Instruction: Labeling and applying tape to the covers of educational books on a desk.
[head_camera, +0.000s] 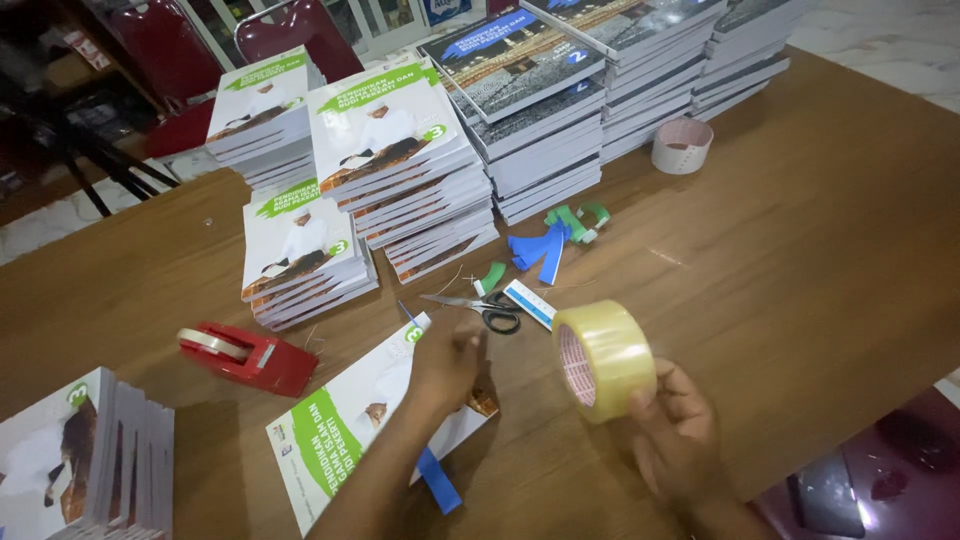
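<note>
Clear yellowish packing tape, a thick roll (603, 358), sits gripped in the right hand (680, 440), fingers closed around its lower edge, held above the brown wooden desk (800, 270). The left hand (447, 358) presses flat, fingers loosely curled, on a white and green book (340, 430) lying on the desk at nine o'clock from the roll. Scissors (480, 308) lie just beyond that hand at twelve o'clock. A red tape dispenser (248, 356) rests at nine o'clock. Stacks of books (400, 170) stand farther back.
</note>
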